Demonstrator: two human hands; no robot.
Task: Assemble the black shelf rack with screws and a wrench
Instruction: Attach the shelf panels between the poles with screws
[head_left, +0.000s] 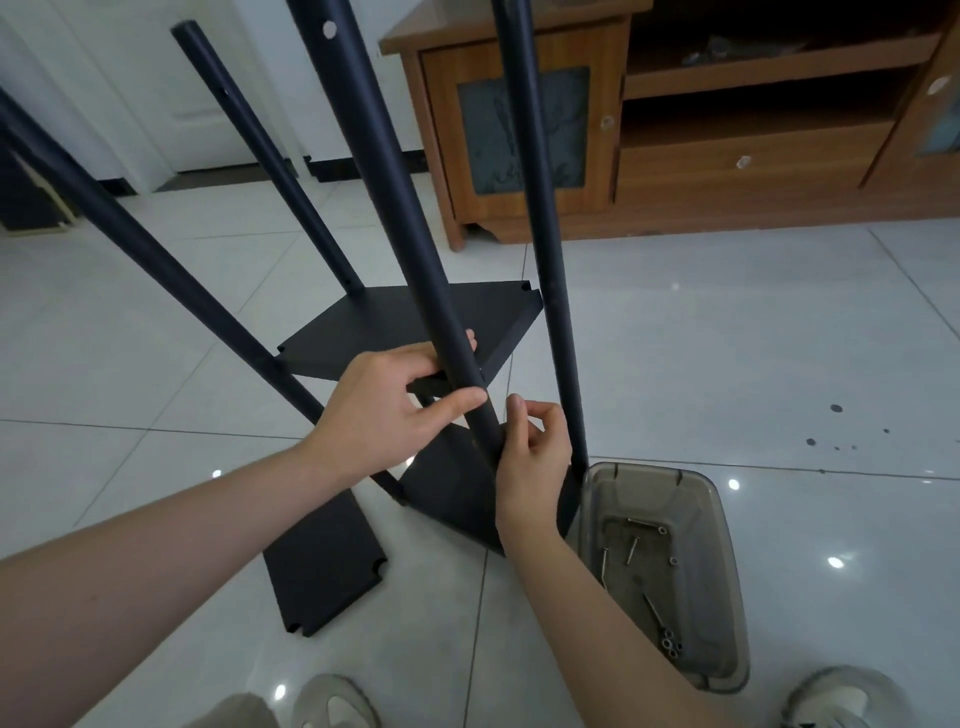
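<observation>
Four black poles (540, 218), three shelf panels (395, 325), one bin (724, 525).

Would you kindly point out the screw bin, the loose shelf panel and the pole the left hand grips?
screw bin (644, 480): head view, far wall.
loose shelf panel (327, 566): head view, its middle.
pole (389, 197): head view, mid-shaft.

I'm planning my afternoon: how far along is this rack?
Looks done: four poles stand with an upper shelf and lower shelf between them. In hand: left hand grips the front pole; right hand curls beside it, any screw hidden. Left: loose panel on the floor, screws in the bin.
</observation>
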